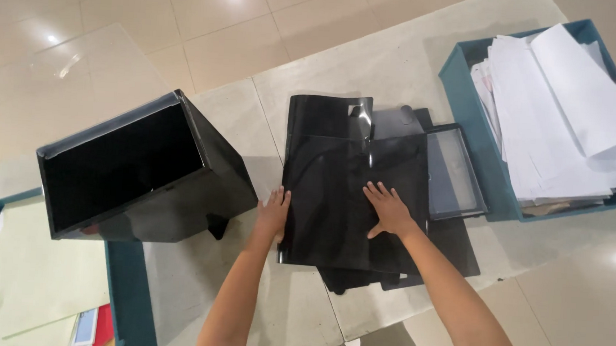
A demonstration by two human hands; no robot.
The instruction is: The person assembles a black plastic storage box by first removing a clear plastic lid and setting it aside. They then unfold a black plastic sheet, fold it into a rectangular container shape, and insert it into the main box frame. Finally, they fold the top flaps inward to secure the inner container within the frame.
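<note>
A glossy black plastic folder [343, 190] lies on top of a stack of black folders [388, 272] on the pale table [373, 62]. My left hand [273, 212] rests flat at the folder's left edge, fingers together. On the folder's right half lies my right hand [388, 209], palm down with fingers spread. Neither hand grips anything. A folder with a clear framed window [454, 172] pokes out to the right of the stack.
A black open-topped bin [135, 164] stands at the left of the table. A teal tray [473, 83] heaped with white paper sheets [565, 111] sits at the right. Another teal tray [123, 283] with pale green paper lies at lower left. Tiled floor lies beyond.
</note>
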